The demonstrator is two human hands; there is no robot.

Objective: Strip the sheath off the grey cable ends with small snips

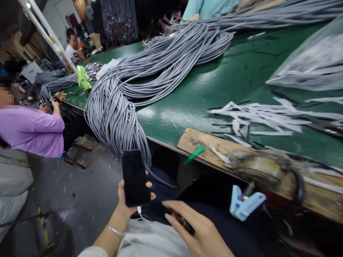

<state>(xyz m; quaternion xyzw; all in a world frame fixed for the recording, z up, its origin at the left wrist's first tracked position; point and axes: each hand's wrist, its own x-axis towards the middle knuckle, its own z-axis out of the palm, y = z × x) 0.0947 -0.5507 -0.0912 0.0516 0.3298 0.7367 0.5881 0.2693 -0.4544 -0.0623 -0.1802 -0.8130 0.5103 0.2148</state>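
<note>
My left hand [124,200] is wrapped round a black smartphone [135,178], held upright with its screen dark. A white charging cable [139,211] is plugged into the phone's lower end. Close by on the right, my right hand [199,226] has its fingers curled around a small dark object [184,224] that I cannot make out. It stays apart from the phone. Just beyond the phone, a thick bundle of grey cables [118,117] droops over the table edge toward my lap.
The green table [171,119] carries more grey cables, white strips [249,114] and a plastic bag [313,60]. At the near edge are a wooden board [193,139], a worn metal device [259,167] and a blue clip [245,203]. A person in purple [32,128] sits at left.
</note>
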